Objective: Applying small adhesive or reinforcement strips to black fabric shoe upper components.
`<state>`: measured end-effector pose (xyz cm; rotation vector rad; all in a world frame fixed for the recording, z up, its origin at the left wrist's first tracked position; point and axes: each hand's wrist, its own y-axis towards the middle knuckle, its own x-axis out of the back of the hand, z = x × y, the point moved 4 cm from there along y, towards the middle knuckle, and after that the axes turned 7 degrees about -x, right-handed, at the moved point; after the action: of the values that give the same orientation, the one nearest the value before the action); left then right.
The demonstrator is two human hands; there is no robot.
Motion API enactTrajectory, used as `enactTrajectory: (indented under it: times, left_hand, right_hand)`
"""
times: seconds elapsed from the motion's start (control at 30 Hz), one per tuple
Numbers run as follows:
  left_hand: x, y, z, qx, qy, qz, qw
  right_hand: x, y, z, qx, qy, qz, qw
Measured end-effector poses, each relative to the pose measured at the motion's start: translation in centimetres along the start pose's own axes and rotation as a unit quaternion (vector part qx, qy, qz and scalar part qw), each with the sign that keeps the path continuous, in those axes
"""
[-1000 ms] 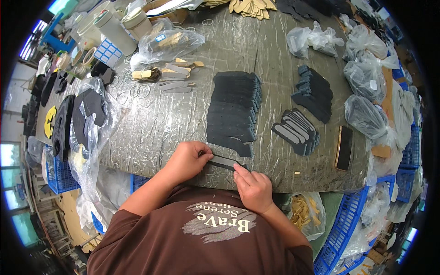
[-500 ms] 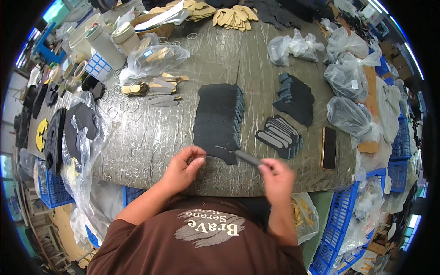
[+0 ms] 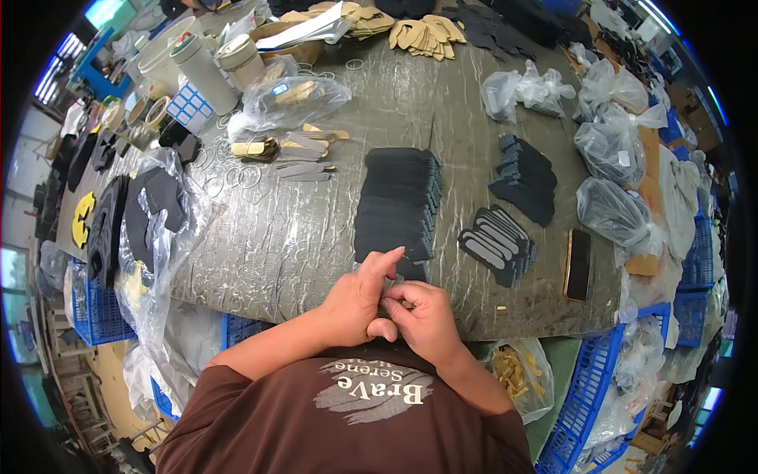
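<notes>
My left hand [image 3: 365,299] and my right hand [image 3: 422,314] meet at the table's near edge, in front of my shirt. The right thumb and fingers are pinched together against the left fingers. My left hand is partly curled, one finger pointing up. Whatever sits between them is too hidden to make out. Just beyond lies an overlapping row of black cut pieces [image 3: 395,205] with bluish edges; my fingers cover its near end. To its right, a smaller fan of black pieces with grey strips [image 3: 496,241] lies below another black stack [image 3: 524,182].
A phone [image 3: 577,265] lies at the right, near tied plastic bags [image 3: 612,209]. Grey and tan strips [image 3: 304,162], rubber bands [image 3: 249,175] and a clear bag [image 3: 296,103] are at the left. Tan cut pieces [image 3: 426,36] lie at the back. A blue crate [image 3: 580,395] stands below right.
My right hand has moved left to meet my left hand, and the dark grey strip it held no longer shows. The view has shifted slightly, moving the table's things rightward.
</notes>
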<state>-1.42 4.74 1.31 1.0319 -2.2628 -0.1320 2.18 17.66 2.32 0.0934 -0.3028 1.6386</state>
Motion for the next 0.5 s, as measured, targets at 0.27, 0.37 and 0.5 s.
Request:
enactTrajectory:
  times: [0.27,0.37,0.5]
  left_hand:
    - [-0.6,-0.3,0.1,-0.027,-0.117,-0.051,0.991]
    - [0.0,-0.5,0.9,0.12,-0.323,-0.104,0.933]
    - [0.9,-0.3,2.0,0.169,-0.328,-0.092,0.925]
  right_hand:
    - [-1.1,-0.1,-1.6,-0.086,0.132,0.02,0.987]
    - [-1.4,0.1,-2.0,-0.081,0.253,0.05,0.963]
    - [-1.5,0.0,-3.0,-0.123,0.418,0.094,0.895]
